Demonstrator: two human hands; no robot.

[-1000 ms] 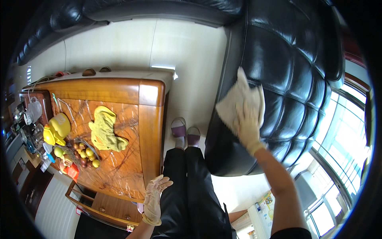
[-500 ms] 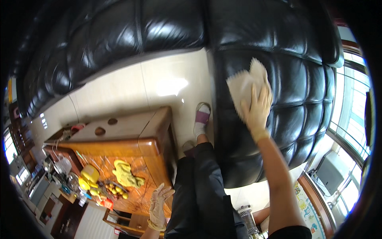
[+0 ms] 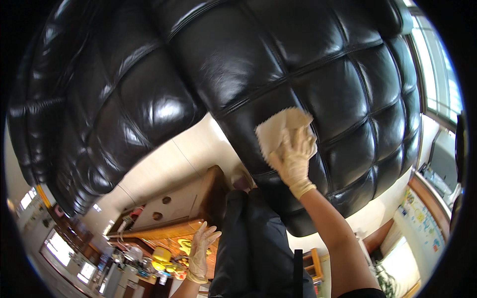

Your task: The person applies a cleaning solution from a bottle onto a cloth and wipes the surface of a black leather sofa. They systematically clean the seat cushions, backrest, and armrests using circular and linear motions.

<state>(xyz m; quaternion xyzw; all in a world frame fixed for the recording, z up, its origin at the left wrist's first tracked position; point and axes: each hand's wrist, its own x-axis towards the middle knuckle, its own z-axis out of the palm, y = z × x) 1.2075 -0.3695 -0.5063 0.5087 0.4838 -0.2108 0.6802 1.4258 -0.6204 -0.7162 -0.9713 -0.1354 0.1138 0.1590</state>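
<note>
Black quilted leather fills most of the view: a big tufted sofa [image 3: 343, 89] whose seats sweep from nine o'clock over twelve to four, its stitched seams shining where light catches them. On it, at about two o'clock from the centre, lies the task's thing, a beige cloth [image 3: 271, 134] with a zigzag edge, spread fairly flat and a little rumpled at its right side. The right hand [image 3: 293, 161], in a pale, thin glove that ends at the wrist, rests on top of the cloth, its forearm coming in from five o'clock. Its fingers are stretched out and slightly apart across the fabric (whether the tips also pinch a fold, I cannot tell).

At seven o'clock the left hand [image 3: 199, 253], gloved alike, hangs in the air with fingers loosely extended, thumb apart from them, just beside the person's dark trousers [image 3: 253, 243] at six. Behind it stands a wooden table [image 3: 181, 203] with a glossy orange-brown edge; on its top, farther out toward seven, sit a crumpled yellow towel [image 3: 185, 245], partly covered by the hand, and a yellow container [image 3: 161, 254]. Pale floor tiles [image 3: 169, 159] show between sofa and table at nine, and a bright window [image 3: 439, 64] stands at two, near the rim.
</note>
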